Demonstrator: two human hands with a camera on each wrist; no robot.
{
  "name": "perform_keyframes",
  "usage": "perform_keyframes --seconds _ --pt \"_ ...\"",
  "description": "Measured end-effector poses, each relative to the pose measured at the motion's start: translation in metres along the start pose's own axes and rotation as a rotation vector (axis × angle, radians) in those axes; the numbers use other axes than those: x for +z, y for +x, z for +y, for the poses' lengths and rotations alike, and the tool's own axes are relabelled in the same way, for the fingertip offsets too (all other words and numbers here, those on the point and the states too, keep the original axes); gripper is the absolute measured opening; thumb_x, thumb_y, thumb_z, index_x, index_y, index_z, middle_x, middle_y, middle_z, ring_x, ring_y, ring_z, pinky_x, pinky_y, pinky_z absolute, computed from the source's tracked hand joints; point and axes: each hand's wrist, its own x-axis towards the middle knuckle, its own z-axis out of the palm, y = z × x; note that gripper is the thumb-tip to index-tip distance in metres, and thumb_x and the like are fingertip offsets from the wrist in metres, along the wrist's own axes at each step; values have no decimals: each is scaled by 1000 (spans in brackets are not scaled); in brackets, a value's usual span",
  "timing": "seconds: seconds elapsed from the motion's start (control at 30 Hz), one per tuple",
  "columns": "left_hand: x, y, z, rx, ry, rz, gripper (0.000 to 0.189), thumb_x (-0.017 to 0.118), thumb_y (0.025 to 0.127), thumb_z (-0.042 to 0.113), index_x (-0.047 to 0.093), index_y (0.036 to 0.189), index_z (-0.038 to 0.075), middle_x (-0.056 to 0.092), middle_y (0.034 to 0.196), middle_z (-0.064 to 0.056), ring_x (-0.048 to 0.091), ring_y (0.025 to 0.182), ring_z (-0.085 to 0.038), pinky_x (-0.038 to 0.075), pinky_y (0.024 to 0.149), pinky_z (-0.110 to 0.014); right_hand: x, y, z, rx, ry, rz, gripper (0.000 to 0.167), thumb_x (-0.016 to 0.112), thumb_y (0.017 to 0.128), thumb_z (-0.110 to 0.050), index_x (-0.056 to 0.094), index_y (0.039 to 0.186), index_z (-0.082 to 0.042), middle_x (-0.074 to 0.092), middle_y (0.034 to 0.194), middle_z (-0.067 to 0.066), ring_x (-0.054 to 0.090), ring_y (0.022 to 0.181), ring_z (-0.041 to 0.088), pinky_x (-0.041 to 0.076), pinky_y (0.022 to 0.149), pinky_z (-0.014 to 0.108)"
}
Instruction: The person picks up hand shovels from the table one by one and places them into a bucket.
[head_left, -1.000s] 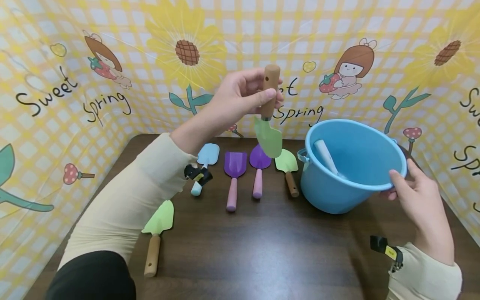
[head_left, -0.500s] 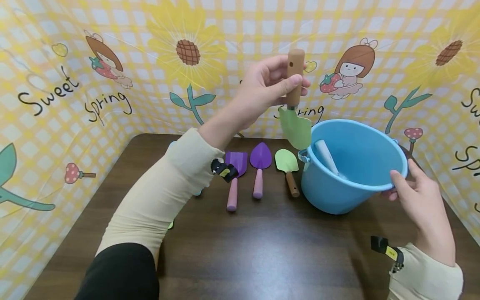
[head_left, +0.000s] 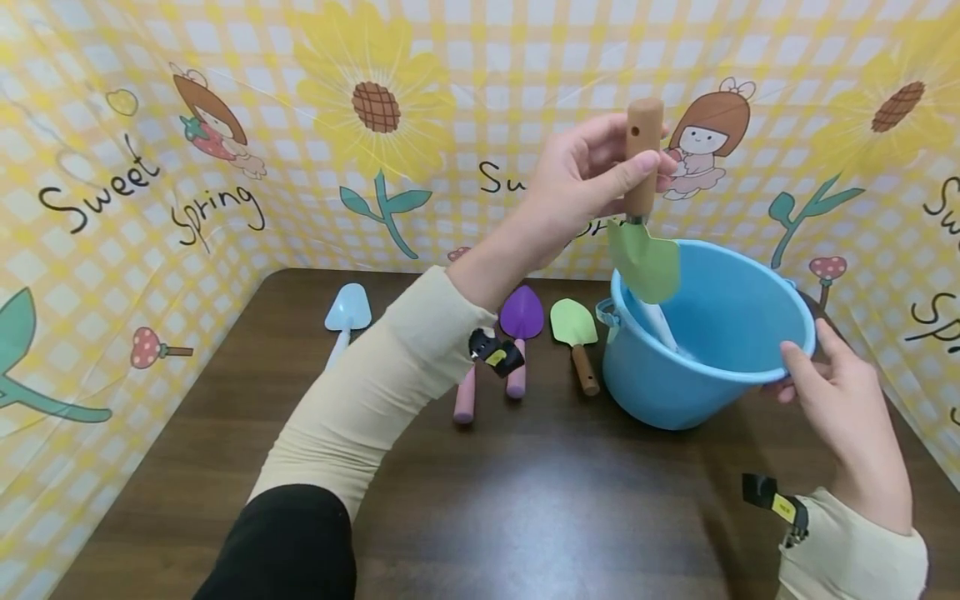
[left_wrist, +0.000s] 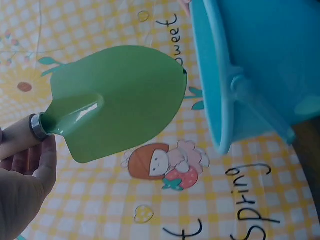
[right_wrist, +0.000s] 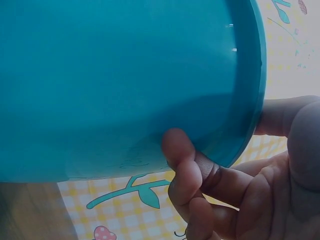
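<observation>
My left hand (head_left: pixel 600 179) grips the wooden handle of a green garden trowel (head_left: pixel 647 262), its blade pointing down and overlapping the left rim of a blue bucket (head_left: pixel 675 392) in the head view. In the left wrist view the trowel blade (left_wrist: pixel 120 97) is near the bucket's mouth. My right hand (head_left: pixel 843 400) pinches the bucket's right rim, thumb on one side and fingers on the other; the right wrist view shows fingers (right_wrist: pixel 187 170) against the outer wall. The bucket stands slightly tilted. Inside it leans a whitish handle (head_left: pixel 660 325), partly covered by the trowel.
Left of the bucket lie a green trowel with a brown handle (head_left: pixel 574 325), a purple pointed trowel (head_left: pixel 521 312) and a light blue shovel (head_left: pixel 348 308). A pink handle (head_left: pixel 465 400) shows beside my left sleeve, its blade hidden. A yellow checked cloth (head_left: pixel 450 50) backs the dark table (head_left: pixel 570 500).
My left hand has carried the green trowel rightward, from above the purple tools to over the bucket's left rim. The left sleeve now covers other tools. Right hand and bucket stay put.
</observation>
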Motion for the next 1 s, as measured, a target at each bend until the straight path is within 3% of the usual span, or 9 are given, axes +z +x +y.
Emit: perform_keyframes --seconds 0.2,0.4,0.63,0.87,1.0 --pt "12 5 -13 -41 67 -5 29 59 98 4 57 126 -4 70 115 -23 72 97 -23 60 83 -30 1 -2 -2 10 -6 -6 72 41 105 -38 5 159 -6 62 63 -18 57 63 -5 38 79 32" --pt "22 10 -22 -97 103 -23 25 60 98 6 58 122 -1 71 114 -19 72 95 -18 59 82 -26 0 -2 -3 -8 -4 -3 72 41 105 -37 6 159 -5 62 64 -18 57 64 -5 35 71 22" --pt "26 15 -36 -122 109 -41 32 60 98 6 56 129 -2 70 117 -20 72 96 -18 59 81 -25 0 -1 -4 -16 -1 0 70 41 106 -36 9 159 -5 61 64 -18 57 63 -4 34 66 18" --pt "28 25 -46 -235 140 -22 47 63 97 12 49 141 4 70 120 -15 72 99 -16 59 79 -22 0 -2 -4 9 2 -12 72 41 105 -38 5 159 -7 61 65 -18 57 64 -5 40 78 35" --pt "31 33 -48 -248 162 -56 45 65 97 13 51 139 5 69 118 -14 72 96 -14 59 78 -22 2 -1 -5 -9 -17 13 69 41 106 -36 9 159 -7 63 66 -14 57 63 -4 36 72 27"
